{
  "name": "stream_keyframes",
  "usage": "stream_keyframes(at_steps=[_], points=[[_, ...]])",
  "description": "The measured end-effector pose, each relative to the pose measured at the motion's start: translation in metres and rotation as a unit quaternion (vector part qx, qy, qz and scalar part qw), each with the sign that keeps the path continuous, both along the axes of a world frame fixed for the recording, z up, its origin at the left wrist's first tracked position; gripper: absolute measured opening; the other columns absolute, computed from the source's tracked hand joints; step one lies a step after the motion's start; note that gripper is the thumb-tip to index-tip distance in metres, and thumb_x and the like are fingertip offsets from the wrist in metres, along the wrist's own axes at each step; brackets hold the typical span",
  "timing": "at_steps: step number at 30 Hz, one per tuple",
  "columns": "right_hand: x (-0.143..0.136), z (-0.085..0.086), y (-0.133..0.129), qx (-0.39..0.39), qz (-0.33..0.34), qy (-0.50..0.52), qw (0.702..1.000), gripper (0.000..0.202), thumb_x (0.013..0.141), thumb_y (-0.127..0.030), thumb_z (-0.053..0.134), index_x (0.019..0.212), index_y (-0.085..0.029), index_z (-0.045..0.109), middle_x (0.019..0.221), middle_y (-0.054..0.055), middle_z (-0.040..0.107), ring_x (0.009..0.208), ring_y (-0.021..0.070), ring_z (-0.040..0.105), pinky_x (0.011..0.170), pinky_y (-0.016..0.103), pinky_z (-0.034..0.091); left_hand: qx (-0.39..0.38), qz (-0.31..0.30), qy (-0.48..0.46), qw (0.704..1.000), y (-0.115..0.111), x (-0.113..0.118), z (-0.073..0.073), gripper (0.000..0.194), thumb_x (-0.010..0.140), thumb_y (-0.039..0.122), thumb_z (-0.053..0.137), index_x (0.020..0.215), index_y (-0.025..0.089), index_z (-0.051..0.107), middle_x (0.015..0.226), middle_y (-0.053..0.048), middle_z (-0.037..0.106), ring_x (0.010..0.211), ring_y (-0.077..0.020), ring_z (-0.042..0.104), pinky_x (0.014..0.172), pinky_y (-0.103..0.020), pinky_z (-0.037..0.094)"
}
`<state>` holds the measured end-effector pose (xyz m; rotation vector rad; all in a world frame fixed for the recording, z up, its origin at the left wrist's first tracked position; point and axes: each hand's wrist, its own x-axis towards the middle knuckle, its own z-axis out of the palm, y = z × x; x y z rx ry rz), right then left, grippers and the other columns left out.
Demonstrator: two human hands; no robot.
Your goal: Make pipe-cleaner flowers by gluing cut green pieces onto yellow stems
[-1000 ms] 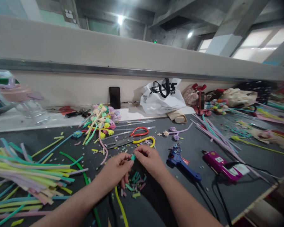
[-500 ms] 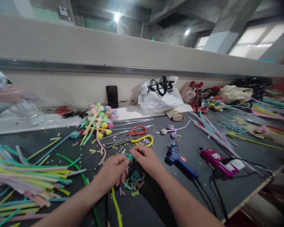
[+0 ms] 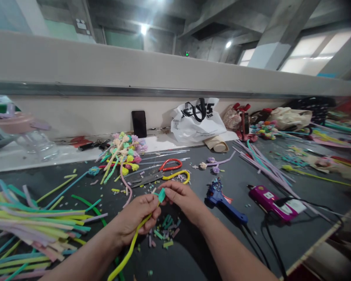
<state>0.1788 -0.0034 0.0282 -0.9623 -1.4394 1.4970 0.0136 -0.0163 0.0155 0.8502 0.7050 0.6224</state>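
Note:
Between my two hands is a small green piece [image 3: 162, 194] at the tip of a yellow fuzzy stem [image 3: 132, 246]. My left hand [image 3: 143, 212] pinches the stem just below the green piece, and the stem trails down toward the front edge of the view. The fingertips of my right hand [image 3: 177, 197] close on the green piece from the right. Cut scraps [image 3: 166, 228] lie on the dark table below my hands. Scissors [image 3: 148, 179] with one red and one yellow handle loop rest just beyond them.
Loose coloured stems [image 3: 32, 222] pile at the left. Finished fuzzy flowers [image 3: 124, 152] lie behind the scissors. A blue glue gun [image 3: 226, 205] and a purple corded device [image 3: 273, 201] are at the right. A phone [image 3: 139, 123] and white bag [image 3: 197, 121] stand at the back.
The yellow stem's lower end has swung left and its upper part now shows across my left hand. The green piece appears more upright. The view has tilted up slightly.

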Motion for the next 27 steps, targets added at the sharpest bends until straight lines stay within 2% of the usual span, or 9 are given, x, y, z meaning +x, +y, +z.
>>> stream_keyframes(at_steps=[8, 13, 17, 22, 25, 27], points=[[-0.0009, -0.0001, 0.0018, -0.029, -0.016, -0.017, 0.999, 0.023, 0.071, -0.036, 0.063, 0.075, -0.014, 0.059, 0.059, -0.003, 0.056, 0.054, 0.009, 0.051, 0.053, 0.02, 0.035, 0.021, 0.013, 0.054, 0.998, -0.0034, 0.0034, 0.0006, 0.031, 0.079, 0.046, 0.048, 0.069, 0.017, 0.044, 0.052, 0.007, 0.047, 0.03, -0.0021, 0.036, 0.026, -0.012, 0.022], [-0.003, -0.0022, 0.0008, -0.024, -0.023, -0.034, 0.999, 0.019, 0.07, -0.033, 0.063, 0.069, -0.015, 0.058, 0.056, -0.005, 0.053, 0.051, 0.0072, 0.044, 0.052, 0.02, 0.034, 0.027, 0.001, 0.055, 0.998, -0.0034, 0.0024, -0.0057, 0.03, 0.078, 0.047, 0.048, 0.077, 0.017, 0.048, 0.054, 0.008, 0.044, 0.03, -0.0018, 0.036, 0.026, -0.011, 0.021], [-0.0041, -0.0045, 0.001, -0.031, -0.031, -0.036, 0.998, 0.016, 0.07, -0.03, 0.062, 0.068, -0.014, 0.058, 0.055, -0.004, 0.052, 0.05, 0.0072, 0.044, 0.051, 0.02, 0.034, 0.041, 0.004, 0.088, 0.995, -0.0043, 0.0037, -0.0024, 0.03, 0.078, 0.047, 0.046, 0.073, 0.017, 0.047, 0.052, 0.008, 0.043, 0.029, -0.0017, 0.034, 0.026, -0.012, 0.019], [-0.0017, -0.0054, 0.0039, -0.026, -0.057, -0.063, 0.996, 0.013, 0.069, -0.027, 0.061, 0.068, -0.015, 0.057, 0.054, -0.006, 0.05, 0.047, 0.0064, 0.042, 0.049, 0.019, 0.033, 0.139, 0.014, 0.204, 0.969, -0.0058, 0.0081, 0.0027, 0.028, 0.079, 0.045, 0.045, 0.069, 0.019, 0.042, 0.041, 0.01, 0.042, 0.026, -0.0034, 0.032, 0.027, -0.013, 0.022], [-0.0011, -0.0057, 0.0048, -0.021, -0.057, -0.08, 0.995, 0.013, 0.068, -0.028, 0.061, 0.067, -0.016, 0.058, 0.054, -0.006, 0.049, 0.047, 0.0063, 0.041, 0.048, 0.019, 0.032, 0.222, 0.046, 0.246, 0.943, -0.0071, 0.009, 0.0016, 0.022, 0.079, 0.039, 0.045, 0.07, 0.019, 0.044, 0.038, 0.011, 0.04, 0.028, -0.0046, 0.035, 0.032, -0.014, 0.027], [-0.002, -0.0054, 0.0043, -0.024, -0.051, -0.082, 0.995, 0.013, 0.068, -0.029, 0.061, 0.066, -0.016, 0.058, 0.054, -0.005, 0.049, 0.048, 0.0066, 0.041, 0.048, 0.019, 0.033, 0.249, 0.062, 0.268, 0.929, -0.0084, 0.0094, 0.0017, 0.022, 0.08, 0.036, 0.043, 0.066, 0.019, 0.044, 0.037, 0.01, 0.04, 0.03, -0.0054, 0.037, 0.034, -0.014, 0.029]])
